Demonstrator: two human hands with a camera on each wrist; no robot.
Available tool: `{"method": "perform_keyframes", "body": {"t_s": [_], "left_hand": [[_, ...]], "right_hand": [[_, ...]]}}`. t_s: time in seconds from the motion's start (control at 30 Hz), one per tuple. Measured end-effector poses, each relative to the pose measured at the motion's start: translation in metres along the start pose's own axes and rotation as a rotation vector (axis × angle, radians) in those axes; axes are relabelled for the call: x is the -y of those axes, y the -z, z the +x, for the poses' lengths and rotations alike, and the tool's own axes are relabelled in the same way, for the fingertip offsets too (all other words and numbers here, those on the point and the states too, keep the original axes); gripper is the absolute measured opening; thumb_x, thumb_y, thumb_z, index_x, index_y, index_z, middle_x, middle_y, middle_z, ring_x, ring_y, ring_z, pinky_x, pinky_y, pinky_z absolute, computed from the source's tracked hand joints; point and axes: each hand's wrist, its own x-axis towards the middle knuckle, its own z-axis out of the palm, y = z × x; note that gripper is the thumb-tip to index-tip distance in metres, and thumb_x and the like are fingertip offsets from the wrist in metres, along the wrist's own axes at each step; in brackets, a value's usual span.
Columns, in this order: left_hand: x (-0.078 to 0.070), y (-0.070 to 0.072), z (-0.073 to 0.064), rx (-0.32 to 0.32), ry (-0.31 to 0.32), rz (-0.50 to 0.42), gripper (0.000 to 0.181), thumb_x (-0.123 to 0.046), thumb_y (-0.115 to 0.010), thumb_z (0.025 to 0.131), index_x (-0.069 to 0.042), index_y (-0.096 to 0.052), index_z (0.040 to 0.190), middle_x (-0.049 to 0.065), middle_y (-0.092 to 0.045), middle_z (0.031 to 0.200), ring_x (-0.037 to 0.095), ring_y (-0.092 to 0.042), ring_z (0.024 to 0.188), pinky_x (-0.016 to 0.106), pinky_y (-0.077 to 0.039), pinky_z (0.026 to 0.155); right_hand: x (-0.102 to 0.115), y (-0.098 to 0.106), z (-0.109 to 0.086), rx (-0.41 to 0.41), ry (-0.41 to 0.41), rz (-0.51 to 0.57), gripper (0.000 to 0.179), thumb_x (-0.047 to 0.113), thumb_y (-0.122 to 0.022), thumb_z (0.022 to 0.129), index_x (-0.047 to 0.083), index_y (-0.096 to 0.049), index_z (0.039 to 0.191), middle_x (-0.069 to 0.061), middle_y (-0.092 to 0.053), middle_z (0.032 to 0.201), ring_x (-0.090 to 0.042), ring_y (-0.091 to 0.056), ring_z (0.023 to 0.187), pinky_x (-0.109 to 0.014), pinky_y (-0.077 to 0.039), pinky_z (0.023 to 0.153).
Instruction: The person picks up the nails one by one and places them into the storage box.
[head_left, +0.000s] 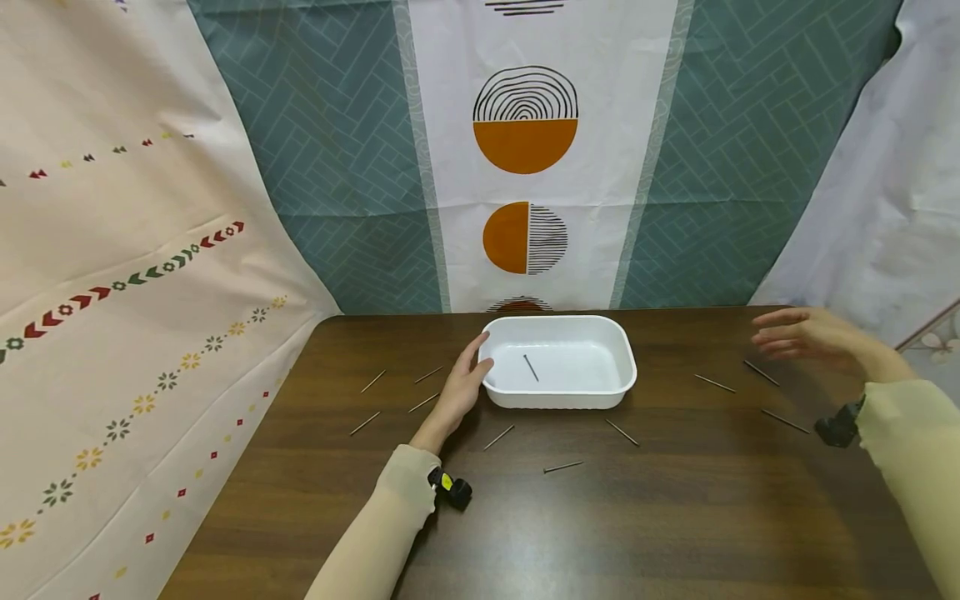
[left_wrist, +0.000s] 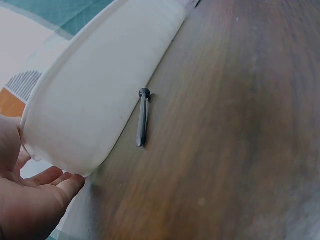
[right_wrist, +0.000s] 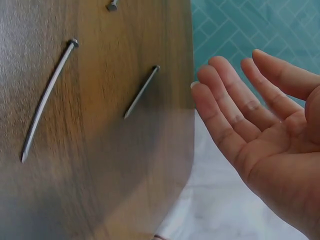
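A white rectangular plastic container (head_left: 558,400) stands near the back of the table with one nail (head_left: 531,367) lying inside. My left hand (head_left: 461,390) grips its left end, the thumb at the rim. The left wrist view shows that hand (left_wrist: 35,200) with its fingers around the outside of the end wall, and a nail (left_wrist: 143,117) beside the container's base. At the far right my right hand (head_left: 813,337) is raised with nothing in it, its fingers loosely extended. Nearest to it are a nail (head_left: 762,372) and another nail (head_left: 785,421) on the table.
Several nails, such as this nail (head_left: 372,382), lie left of the container. In front are a nail (head_left: 498,437), a nail (head_left: 562,467) and a nail (head_left: 622,432); to the right, a nail (head_left: 715,383). A patterned cloth (head_left: 360,167) hangs behind the brown table (head_left: 637,533).
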Motion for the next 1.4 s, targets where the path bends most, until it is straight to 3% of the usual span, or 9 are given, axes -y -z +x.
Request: {"method": "perform_keyframes", "body": {"t_s": [0.33,0.67,0.8,0.97,1.2,1.33,1.4], "left_hand": [[0.002,0.0,0.0,0.002,-0.004,-0.01,0.055,-0.016,-0.051,0.109,-0.016,-0.037,0.162,0.01,-0.026,0.17,0.03,-0.018,0.158,0.052,-0.019,0.126],[0.0,0.0,0.001,0.01,-0.011,-0.002,0.055,-0.016,-0.05,0.11,-0.016,-0.036,0.163,0.007,-0.027,0.17,0.029,-0.018,0.158,0.049,-0.019,0.127],[0.0,0.0,0.0,0.011,-0.009,-0.004,0.055,-0.016,-0.05,0.109,-0.017,-0.036,0.163,0.007,-0.026,0.17,0.029,-0.017,0.158,0.049,-0.018,0.127],[0.001,0.0,0.0,0.002,-0.011,-0.002,0.055,-0.016,-0.049,0.109,-0.017,-0.037,0.163,0.008,-0.025,0.171,0.031,-0.016,0.159,0.049,-0.017,0.127],[0.002,0.0,0.0,0.003,-0.012,0.0,0.055,-0.016,-0.05,0.109,-0.016,-0.037,0.162,0.009,-0.026,0.17,0.031,-0.016,0.158,0.051,-0.017,0.127],[0.002,0.001,0.0,0.002,-0.01,0.001,0.055,-0.015,-0.05,0.109,-0.016,-0.037,0.162,0.01,-0.026,0.17,0.031,-0.018,0.158,0.051,-0.019,0.127],[0.001,0.001,0.0,0.001,-0.005,0.001,0.055,-0.016,-0.05,0.109,-0.017,-0.037,0.163,0.009,-0.027,0.17,0.03,-0.019,0.158,0.05,-0.02,0.127]], "right_hand": [[-0.005,0.004,-0.003,-0.078,-0.051,-0.067,0.05,-0.002,-0.043,0.108,0.041,-0.067,0.1,0.019,-0.072,0.1,-0.003,-0.07,0.091,-0.029,-0.061,0.082],[-0.016,0.005,-0.005,-0.031,-0.097,-0.1,0.052,0.0,-0.038,0.109,0.043,-0.065,0.1,0.015,-0.073,0.108,-0.002,-0.069,0.095,-0.027,-0.059,0.085],[-0.018,0.003,-0.003,-0.044,-0.087,-0.099,0.051,-0.001,-0.04,0.108,0.042,-0.066,0.101,0.011,-0.075,0.108,-0.004,-0.07,0.094,-0.03,-0.06,0.085],[-0.024,-0.003,0.001,-0.063,-0.075,-0.116,0.041,-0.003,-0.044,0.105,0.029,-0.069,0.109,0.007,-0.076,0.106,-0.007,-0.071,0.093,-0.031,-0.06,0.083],[-0.035,-0.01,0.002,-0.116,-0.052,-0.092,0.039,0.001,-0.052,0.106,0.037,-0.069,0.102,0.016,-0.075,0.098,-0.004,-0.07,0.088,-0.026,-0.06,0.078],[-0.035,-0.014,0.003,-0.143,-0.051,-0.16,0.021,0.006,-0.059,0.104,0.007,-0.071,0.121,0.012,-0.075,0.103,-0.003,-0.069,0.089,-0.028,-0.06,0.078],[-0.035,-0.016,0.004,-0.159,-0.051,-0.199,0.032,0.008,-0.061,0.104,-0.011,-0.062,0.129,0.006,-0.076,0.106,-0.001,-0.068,0.088,-0.028,-0.059,0.078]]}}
